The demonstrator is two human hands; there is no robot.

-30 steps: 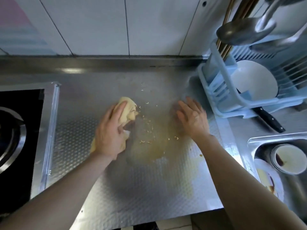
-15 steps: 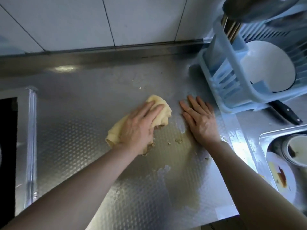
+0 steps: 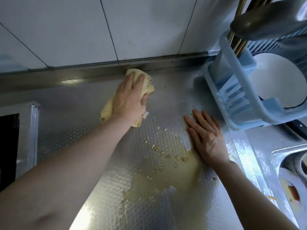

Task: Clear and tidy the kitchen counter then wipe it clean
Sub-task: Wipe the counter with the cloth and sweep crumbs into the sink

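Kitchen counter seen from above, over the person's forearms. The left hand lies palm-down on a yellow cloth, fingers curled over its bunched top, pressing it to the steel counter. The cloth's far end touches the raised back ledge where the counter meets the tiled wall; its near end trails out beside the wrist.

The right hand rests flat on the counter, fingers straight and close together, holding nothing. Its outer edge stands just beside the blue dish rack, which holds a white plate upright. Metal ladles hang above the rack.

Between the two hands and toward the front edge, scattered noodle scraps lie in a yellowish wet smear that runs down to the near edge of the counter. The scraps are apart from the cloth and close to the right hand's thumb side.

At the left, the raised metal rim of the stove bounds the counter; between this rim and the cloth the patterned surface is bare. At the right, the sink cuts into the counter beyond the right wrist, with a soiled dish inside. A dark knife handle shows below the rack, partly hidden.
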